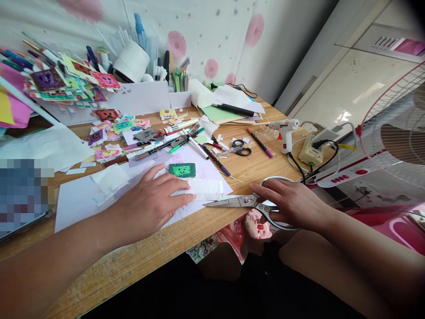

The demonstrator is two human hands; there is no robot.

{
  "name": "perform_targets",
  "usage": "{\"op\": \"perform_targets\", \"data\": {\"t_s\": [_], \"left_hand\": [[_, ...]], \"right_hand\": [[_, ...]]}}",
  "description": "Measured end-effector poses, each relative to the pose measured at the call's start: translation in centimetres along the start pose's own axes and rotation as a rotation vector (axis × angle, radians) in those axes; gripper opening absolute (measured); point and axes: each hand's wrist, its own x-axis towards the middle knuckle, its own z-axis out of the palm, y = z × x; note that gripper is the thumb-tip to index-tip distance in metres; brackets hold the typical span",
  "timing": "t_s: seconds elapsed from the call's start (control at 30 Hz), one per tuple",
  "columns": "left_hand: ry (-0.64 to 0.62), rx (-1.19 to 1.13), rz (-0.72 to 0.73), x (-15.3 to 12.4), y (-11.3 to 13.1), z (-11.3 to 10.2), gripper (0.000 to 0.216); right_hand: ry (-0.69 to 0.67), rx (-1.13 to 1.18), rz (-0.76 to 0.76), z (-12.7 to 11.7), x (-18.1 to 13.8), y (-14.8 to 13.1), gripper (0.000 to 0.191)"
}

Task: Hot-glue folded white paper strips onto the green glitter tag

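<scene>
One white strip (pixel 210 189) lies over the right part of a white paper sheet (pixel 75 201) on the wooden table (pixel 206 217). Left hand (pixel 152 197): fingers slightly spread, reaching over the strip's left end; whether they pinch it cannot be told. Right hand (pixel 294 201): fingers curled around the handles of the large scissors (pixel 232 202); blades point left, at the strip's near edge. A green card (pixel 182 170) lies just beyond the strip. Farther back, small scissors (pixel 244 151) lie near loose markers (pixel 217 161). Colored cards (pixel 108 126) are scattered at back left. Toward the right, a glue gun (pixel 286 135) is near a power strip (pixel 311 151).
</scene>
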Motion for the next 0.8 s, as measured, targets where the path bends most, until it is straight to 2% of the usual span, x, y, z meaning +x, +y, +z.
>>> {"op": "perform_targets", "data": {"t_s": [0.17, 0.37, 0.67, 0.8], "left_hand": [[0.001, -0.003, 0.001, -0.06, -0.12, 0.11, 0.036], [-0.065, -0.025, -0.02, 0.11, -0.08, -0.42, 0.037], [-0.061, -0.012, -0.002, 0.17, -0.09, -0.51, 0.037], [-0.063, -0.023, 0.011, 0.23, 0.09, -0.53, 0.036]], "right_hand": [[-0.005, 0.002, -0.013, 0.1, 0.12, -0.06, 0.054], [0.044, -0.005, -0.057, -0.03, -0.01, -0.01, 0.051], [-0.021, 0.011, 0.011, 0.09, -0.04, -0.4, 0.065], [-0.031, 0.027, 0.018, 0.0, 0.24, -0.47, 0.064]]}}
